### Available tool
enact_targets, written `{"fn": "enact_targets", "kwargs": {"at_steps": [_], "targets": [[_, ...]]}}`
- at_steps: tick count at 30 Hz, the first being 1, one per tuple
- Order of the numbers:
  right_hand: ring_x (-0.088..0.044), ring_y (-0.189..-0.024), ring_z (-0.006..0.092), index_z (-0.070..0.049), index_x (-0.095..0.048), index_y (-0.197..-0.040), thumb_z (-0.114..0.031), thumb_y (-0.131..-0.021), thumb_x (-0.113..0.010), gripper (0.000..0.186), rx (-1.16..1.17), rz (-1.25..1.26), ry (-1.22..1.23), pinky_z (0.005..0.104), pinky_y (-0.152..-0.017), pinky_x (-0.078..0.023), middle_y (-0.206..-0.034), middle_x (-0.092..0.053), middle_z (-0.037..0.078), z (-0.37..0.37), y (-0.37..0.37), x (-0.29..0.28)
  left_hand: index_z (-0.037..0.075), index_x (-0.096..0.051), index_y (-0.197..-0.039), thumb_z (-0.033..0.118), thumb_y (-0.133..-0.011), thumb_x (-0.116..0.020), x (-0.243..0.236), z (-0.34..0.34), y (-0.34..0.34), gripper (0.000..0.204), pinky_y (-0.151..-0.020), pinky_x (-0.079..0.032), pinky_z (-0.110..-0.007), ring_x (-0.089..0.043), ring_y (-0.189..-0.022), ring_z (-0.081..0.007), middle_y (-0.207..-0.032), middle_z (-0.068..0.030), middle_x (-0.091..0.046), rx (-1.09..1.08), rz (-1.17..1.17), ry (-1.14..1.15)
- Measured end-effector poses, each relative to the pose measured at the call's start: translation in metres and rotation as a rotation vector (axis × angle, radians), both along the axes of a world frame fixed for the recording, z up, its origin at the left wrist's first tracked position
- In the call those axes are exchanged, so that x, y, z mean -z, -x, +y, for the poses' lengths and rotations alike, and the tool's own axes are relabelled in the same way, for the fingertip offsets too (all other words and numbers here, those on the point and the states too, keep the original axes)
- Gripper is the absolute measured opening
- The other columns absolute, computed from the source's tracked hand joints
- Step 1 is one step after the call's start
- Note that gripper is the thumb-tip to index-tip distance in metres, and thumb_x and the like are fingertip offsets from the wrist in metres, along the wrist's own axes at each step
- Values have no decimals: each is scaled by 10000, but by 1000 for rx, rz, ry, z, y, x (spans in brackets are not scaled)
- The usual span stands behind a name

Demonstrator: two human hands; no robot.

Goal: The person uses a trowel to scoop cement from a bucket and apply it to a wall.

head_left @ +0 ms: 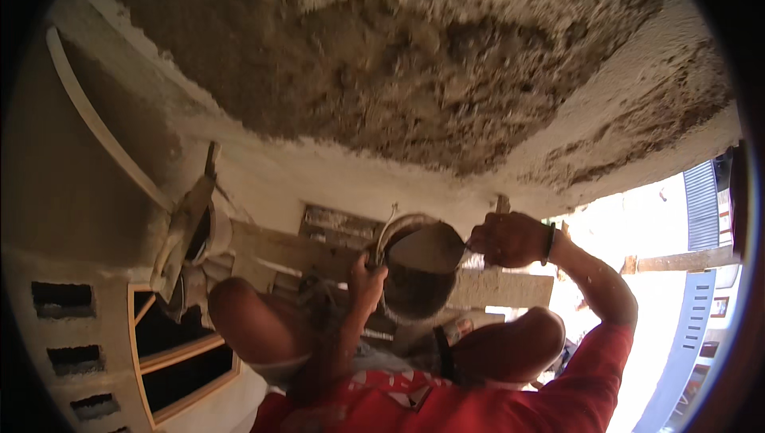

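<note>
My left hand [366,283] is closed on the rim or handle of a dark round bucket [416,296], in front of my body between my knees. My right hand [511,240] grips a trowel, whose wooden handle end [503,203] sticks out beyond the fist. The trowel's flat grey blade [430,247] lies over the bucket's mouth. How much mortar is in the bucket I cannot tell. Above and ahead, a rough patch of damp brown mortar [382,66] covers part of the pale plastered surface.
Wooden planks [502,288] run below the bucket and around my legs. A tied wooden pole [187,230] stands at the left. Farther left are a wood-framed window opening [183,365] and vent holes [64,299] in the wall. Bright daylight falls in at the right, beside a wooden beam [677,260].
</note>
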State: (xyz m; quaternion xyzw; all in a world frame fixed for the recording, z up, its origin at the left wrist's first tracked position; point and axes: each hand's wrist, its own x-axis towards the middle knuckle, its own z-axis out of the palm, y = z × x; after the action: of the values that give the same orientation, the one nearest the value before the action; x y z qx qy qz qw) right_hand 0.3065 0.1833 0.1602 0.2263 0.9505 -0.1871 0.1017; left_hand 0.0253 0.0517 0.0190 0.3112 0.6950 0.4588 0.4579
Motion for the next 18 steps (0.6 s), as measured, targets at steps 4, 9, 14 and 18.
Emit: {"fn": "enact_targets", "kwargs": {"at_steps": [4,9,14,18], "targets": [[-646,-875,282,-104,-638,-1108,-150,-860,-542,270,222,-315,-91,417,-730,-549,-946,-618,159,-22,18,17,24,-527,-742,29,-691,-588,-10,-11,2,80,-496,-355,-299,-413,-544,-73,-598,16,-483,32,12,49],[-642,-882,280,-63,-628,-1141,-172,-862,-565,306,119,-278,-338,373,-700,-545,-912,-626,140,-28,51,42,21,-549,-746,-12,-697,-566,-36,-2,16,62,-454,-319,-254,-378,-514,-33,-590,35,-482,-26,-80,-53],[-600,-939,300,-28,-609,-1197,-175,-832,-572,395,9,-170,-393,389,-756,-520,-963,-627,162,-44,74,68,61,-521,-711,-62,-701,-574,-73,15,19,135,-512,-296,-225,-375,-601,-24,-682,68,-478,-56,-101,-197],[-609,-927,284,-4,-587,-1204,-158,-841,-554,395,-39,-125,-308,386,-739,-525,-990,-616,166,-41,60,38,-8,-582,-812,-56,-708,-551,-75,12,36,119,-502,-331,-226,-398,-589,-22,-693,49,-517,-49,-92,-171]]}}
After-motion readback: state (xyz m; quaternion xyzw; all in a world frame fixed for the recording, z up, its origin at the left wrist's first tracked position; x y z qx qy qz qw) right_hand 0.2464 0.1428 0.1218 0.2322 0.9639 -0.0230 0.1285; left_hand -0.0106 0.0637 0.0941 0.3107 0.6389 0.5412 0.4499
